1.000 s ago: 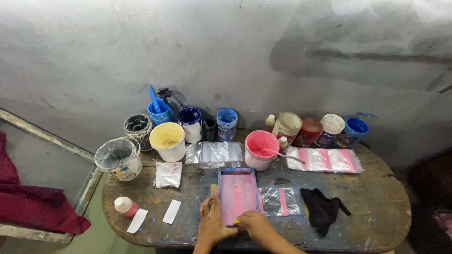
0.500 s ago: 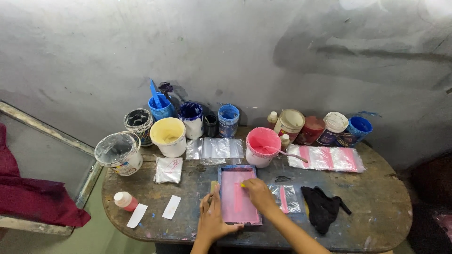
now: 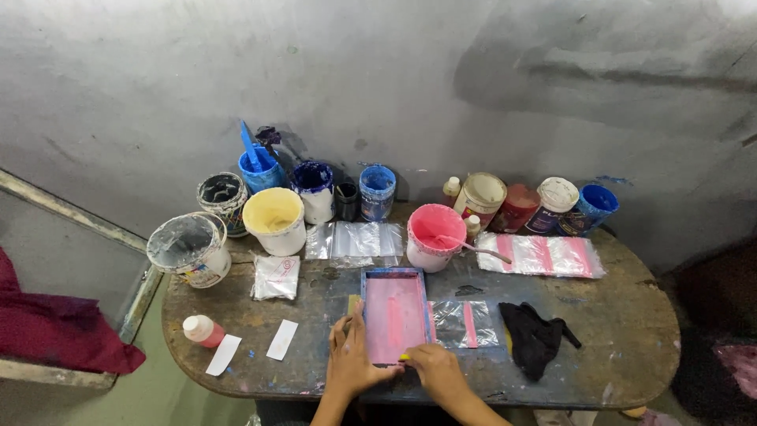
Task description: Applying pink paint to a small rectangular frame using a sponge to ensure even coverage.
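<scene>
A small blue-edged printing frame [image 3: 394, 314] with a pink-stained screen lies flat on the worn round table [image 3: 631, 371] near its front edge. My left hand [image 3: 351, 359] rests along the frame's left side and holds it down. My right hand [image 3: 438, 371] is at the frame's near right corner, its fingers closed on a small yellow scraper [image 3: 404, 357]. A clear plastic bag with a pink stripe [image 3: 465, 323] lies just right of the frame. Behind it stands a pink paint bucket [image 3: 434, 227] with a stick [image 3: 482, 251] in it.
Paint tubs line the back by the wall: yellow [image 3: 274, 219], blue [image 3: 377, 192], a plastic-covered white one [image 3: 189, 248], and lidded jars [image 3: 482, 196]. Striped bags [image 3: 540, 256], clear bags [image 3: 355, 239], a black cloth [image 3: 536, 339], a small bottle [image 3: 203, 330] and paper strips [image 3: 281, 339] lie about.
My right hand went up the screen toward the far end, then came back down to the near right corner. My left hand stayed on the frame's left side.
</scene>
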